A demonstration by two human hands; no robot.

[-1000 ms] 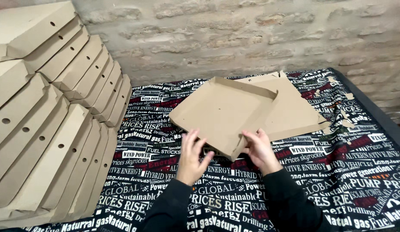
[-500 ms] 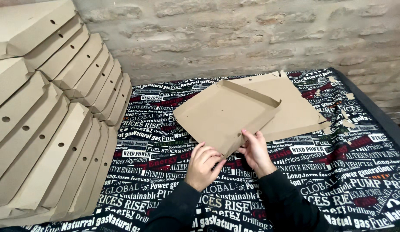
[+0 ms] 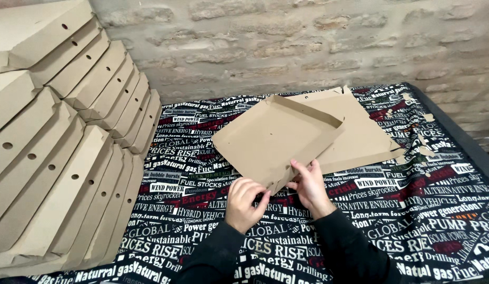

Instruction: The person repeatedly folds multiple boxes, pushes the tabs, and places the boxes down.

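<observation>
— Where's the box being worked on?

— Middle of the table. The half-folded cardboard box [image 3: 276, 138] lies tilted, one corner pointing at the person, its far walls already standing. Beneath and behind it a flat cardboard sheet [image 3: 360, 139] sticks out to the right.

— And the hands?

— The left hand [image 3: 244, 204] is curled at the near corner, fingertips touching the flap edge; whether it truly pinches the card I cannot tell. The right hand [image 3: 307, 185] is closed on the same corner, thumb under, fingers over the edge.

— Much room around them?

— Bare cloth to the right and in front of the hands. On the left it's tight: a leaning stack of folded boxes [image 3: 60, 152] fills that side, nearly reaching the work. A brick wall [image 3: 307, 42] closes the back, and the table's dark edge [image 3: 465, 137] runs down the right.

— Textures?

— Plain matte brown cardboard, sharp creases, round holes punched in the stacked boxes' sides. The tablecloth [image 3: 439, 210] is black with white and red lettering. Small cardboard scraps [image 3: 420, 139] lie near the right edge.
</observation>
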